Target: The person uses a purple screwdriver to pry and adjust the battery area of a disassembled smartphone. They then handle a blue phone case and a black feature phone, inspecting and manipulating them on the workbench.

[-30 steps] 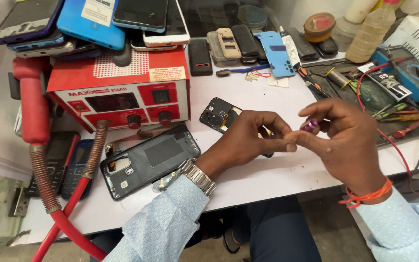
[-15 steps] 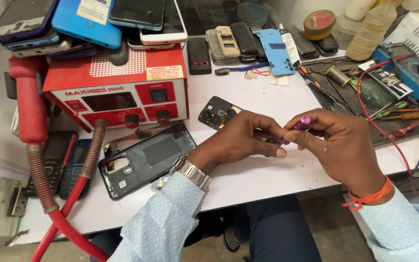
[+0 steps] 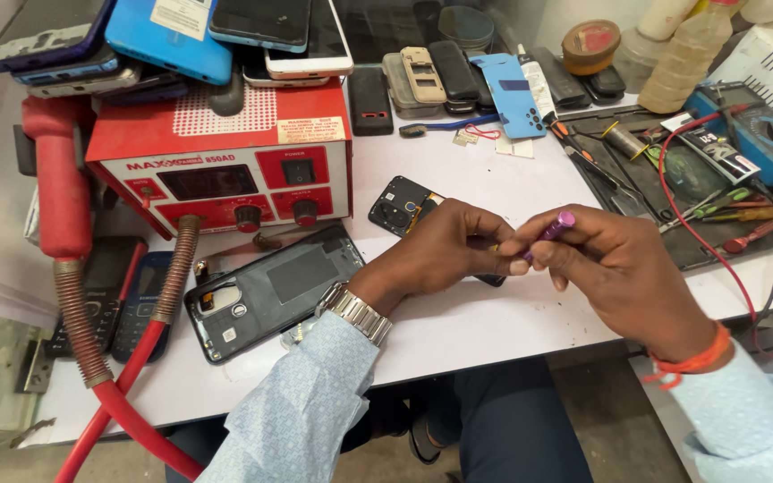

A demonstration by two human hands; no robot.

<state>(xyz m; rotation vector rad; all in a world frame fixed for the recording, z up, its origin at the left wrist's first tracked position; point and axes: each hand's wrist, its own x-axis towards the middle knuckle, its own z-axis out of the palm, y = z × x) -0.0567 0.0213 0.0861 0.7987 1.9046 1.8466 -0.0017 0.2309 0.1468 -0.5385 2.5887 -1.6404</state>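
Pinched between thumb and forefinger, a slim purple screwdriver [image 3: 555,227] sits in the right hand [image 3: 624,273], its tail tilted up and away, a hold that looks suited to fine turning. The left hand [image 3: 445,250] meets it fingertip to fingertip, closed around the tool's front end and resting over a dark phone board [image 3: 404,207] on the white table [image 3: 494,322]; whether it also grips a screw or bit I cannot tell, since the fingers hide the tip.

Biggest on the bench is the red rework station [image 3: 225,156] at the left, raised on the tabletop with a heap of phones [image 3: 172,36] stacked on its lid, probably to keep the working area free. Its red hose [image 3: 118,394] droops off the front edge beside a ribbed spring sleeve [image 3: 78,313]. Just in front of the station lies a grey phone back [image 3: 270,291], inside face up, near the left wrist with its metal watch [image 3: 358,313]. Two keypad handsets [image 3: 123,295] lie at the far left. A dark mat [image 3: 673,179] at the right holds loose tools within reach, with a blue multimeter [image 3: 767,139] and red lead [image 3: 700,268] beyond. An orange band [image 3: 691,358] circles the right wrist.
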